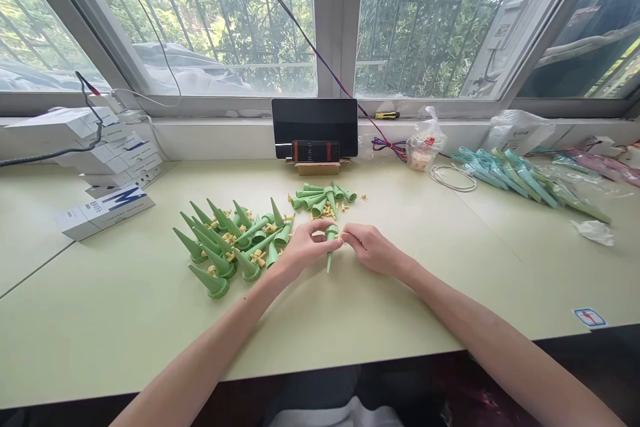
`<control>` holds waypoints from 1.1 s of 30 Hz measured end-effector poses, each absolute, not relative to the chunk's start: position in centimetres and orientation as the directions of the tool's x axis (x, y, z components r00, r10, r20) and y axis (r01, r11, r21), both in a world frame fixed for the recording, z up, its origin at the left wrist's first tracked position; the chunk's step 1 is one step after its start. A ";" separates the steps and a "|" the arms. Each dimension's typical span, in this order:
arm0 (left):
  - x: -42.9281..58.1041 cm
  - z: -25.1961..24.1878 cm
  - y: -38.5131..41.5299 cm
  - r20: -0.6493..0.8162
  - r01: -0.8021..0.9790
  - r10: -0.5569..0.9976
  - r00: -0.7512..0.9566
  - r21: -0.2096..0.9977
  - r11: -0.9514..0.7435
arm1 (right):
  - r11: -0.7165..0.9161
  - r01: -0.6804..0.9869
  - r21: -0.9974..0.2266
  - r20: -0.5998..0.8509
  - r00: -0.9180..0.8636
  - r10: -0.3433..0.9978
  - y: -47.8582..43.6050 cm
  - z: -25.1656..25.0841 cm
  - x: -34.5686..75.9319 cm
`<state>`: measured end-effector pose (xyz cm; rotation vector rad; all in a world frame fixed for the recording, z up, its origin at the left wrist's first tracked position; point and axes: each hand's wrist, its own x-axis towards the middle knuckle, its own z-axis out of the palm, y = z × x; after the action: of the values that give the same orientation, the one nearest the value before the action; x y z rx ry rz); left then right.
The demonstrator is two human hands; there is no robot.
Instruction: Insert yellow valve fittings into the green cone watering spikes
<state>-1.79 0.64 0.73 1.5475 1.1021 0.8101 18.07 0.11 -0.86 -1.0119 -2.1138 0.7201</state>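
My left hand (309, 247) grips a green watering spike (331, 255) between thumb and fingers, its tip pointing down towards me. From the right, my right hand (369, 247) pinches a small yellow valve (339, 236) at the side of that spike; whether it is seated in the spike I cannot tell. Left of my hands, many green spikes with yellow valves (220, 260) stand or lie in a cluster. Just beyond my hands lies a smaller pile of green spikes (320, 197), with loose yellow valves (327, 211) around it.
A phone (316, 151) leans against a dark tablet (315, 121) at the back. White boxes (107, 210) are stacked on the left. To the right are a tied plastic bag (426, 140), a coiled white cable (453, 179), bagged teal and green pieces (515, 177) and crumpled tissue (594, 232).
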 end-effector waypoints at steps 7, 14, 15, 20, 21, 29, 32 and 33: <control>-1.2 0.7 0.4 0.219 0.346 0.929 0.299 0.882 -0.320 | 0.518 0.429 -0.740 0.340 -0.426 0.838 0.2 -1.2 17.8; -0.9 0.6 0.1 0.481 0.414 0.814 0.326 0.701 -0.581 | 0.374 0.339 -0.863 0.249 -0.359 0.900 -0.1 -0.7 17.5; -0.9 0.6 0.0 0.498 0.421 0.801 0.333 0.682 -0.599 | 0.321 0.300 -0.899 0.203 -0.364 0.909 -0.2 -0.6 17.5; -0.9 0.5 -0.1 0.533 0.445 0.760 0.373 0.616 -0.650 | -0.013 0.029 -0.999 -0.025 -0.463 0.886 -0.3 0.0 17.5; -0.9 0.4 -0.1 0.540 0.449 0.751 0.379 0.602 -0.660 | -0.056 -0.008 -0.998 -0.045 -0.476 0.878 -0.3 0.1 17.6; -1.0 0.2 -0.2 0.595 0.485 0.677 0.433 0.479 -0.731 | -0.266 -0.121 -0.956 -0.159 -0.547 0.822 -0.1 0.3 18.0; -1.0 0.2 -0.2 0.598 0.487 0.671 0.439 0.469 -0.737 | -0.290 -0.125 -0.949 -0.178 -0.549 0.817 -0.1 0.2 18.0; -1.0 0.2 -0.2 0.596 0.486 0.675 0.434 0.476 -0.733 | -0.280 -0.120 -0.952 -0.174 -0.540 0.824 -0.1 0.2 18.0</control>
<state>-0.96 -0.15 0.20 2.4548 1.0131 1.1823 17.98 -0.07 0.20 -0.9166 -1.3145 1.8835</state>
